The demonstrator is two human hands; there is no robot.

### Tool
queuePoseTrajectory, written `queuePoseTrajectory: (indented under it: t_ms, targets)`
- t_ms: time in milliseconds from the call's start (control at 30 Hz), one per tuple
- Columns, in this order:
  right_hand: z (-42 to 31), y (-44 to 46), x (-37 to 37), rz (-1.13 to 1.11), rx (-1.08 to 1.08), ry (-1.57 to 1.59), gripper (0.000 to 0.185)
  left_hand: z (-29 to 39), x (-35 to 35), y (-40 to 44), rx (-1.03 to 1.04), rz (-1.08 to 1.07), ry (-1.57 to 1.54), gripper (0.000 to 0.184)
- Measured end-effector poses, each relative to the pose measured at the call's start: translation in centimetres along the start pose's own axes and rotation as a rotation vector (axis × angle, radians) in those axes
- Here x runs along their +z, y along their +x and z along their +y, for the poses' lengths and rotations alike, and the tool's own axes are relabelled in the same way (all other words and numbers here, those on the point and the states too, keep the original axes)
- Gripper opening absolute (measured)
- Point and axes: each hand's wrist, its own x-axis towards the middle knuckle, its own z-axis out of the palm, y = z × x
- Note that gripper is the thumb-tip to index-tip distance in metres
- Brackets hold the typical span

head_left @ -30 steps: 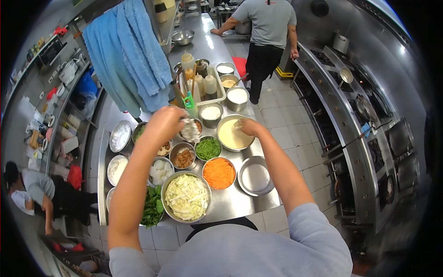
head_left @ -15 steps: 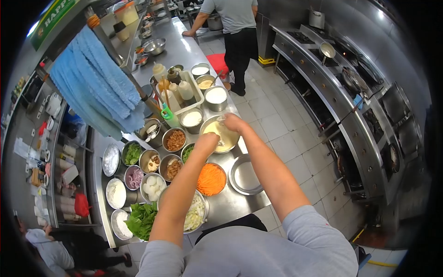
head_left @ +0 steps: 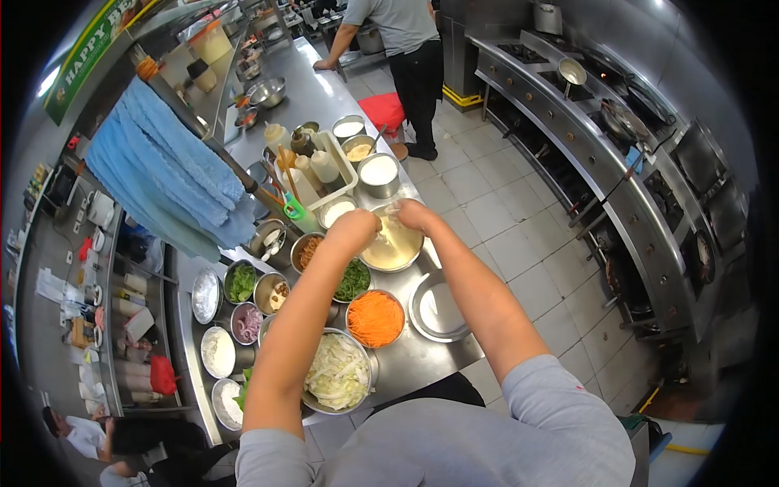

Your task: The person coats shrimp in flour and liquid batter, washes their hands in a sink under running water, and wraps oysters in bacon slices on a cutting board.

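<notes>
Both my hands are over the steel bowl of pale yellow batter (head_left: 396, 250). My left hand (head_left: 357, 229) is closed at the bowl's upper left rim; what it holds is hidden. Opposite it, my right hand (head_left: 411, 214) has its fingers pressed together at the upper right rim, and their contents are too small to make out. Just below stand a bowl of green herbs (head_left: 353, 280) and a bowl of orange carrot strips (head_left: 375, 319). Shredded cabbage (head_left: 337, 373) fills a larger bowl beside my left forearm.
An empty steel bowl (head_left: 439, 307) sits by my right forearm. Squeeze bottles stand in a white tray (head_left: 334, 191). Blue towels (head_left: 166, 166) hang at the left. A person (head_left: 398, 49) stands beyond the counter, and stoves (head_left: 600, 154) line the right.
My left hand has moved right from over the small bowls to the batter bowl, and the whitish thing under it no longer shows. The view has shifted, revealing more of the counter's left side.
</notes>
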Motion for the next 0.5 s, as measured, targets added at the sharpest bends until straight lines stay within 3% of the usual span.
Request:
queuePoseTrajectory:
  t_ms: [167, 300, 367, 433, 500]
  targets:
    - [1.7, 1.2, 1.5, 0.083, 0.051, 0.108, 0.047, 0.4, -3.5, 0.8, 0.012, -0.035, -0.035, 0.017]
    - [1.6, 0.5, 2.0, 0.086, 0.091, 0.281, 0.049, -1.7, 3.9, 4.7, 0.069, -0.050, -0.048, 0.017]
    - [3.1, 1.7, 2.8, 0.085, 0.093, 0.328, 0.050, -1.6, 7.1, 5.4, -0.031, 0.084, -0.002, 0.013]
    - [5.8, 3.9, 4.5, 0.151, 0.022, 0.318, 0.036, -1.1, 8.4, 4.9, -0.049, 0.138, -0.021, 0.012]
    - [5.8, 4.0, 4.3, 0.137, 0.022, 0.342, 0.033, -1.2, 10.2, 4.5, -0.119, 0.239, -0.104, 0.022]
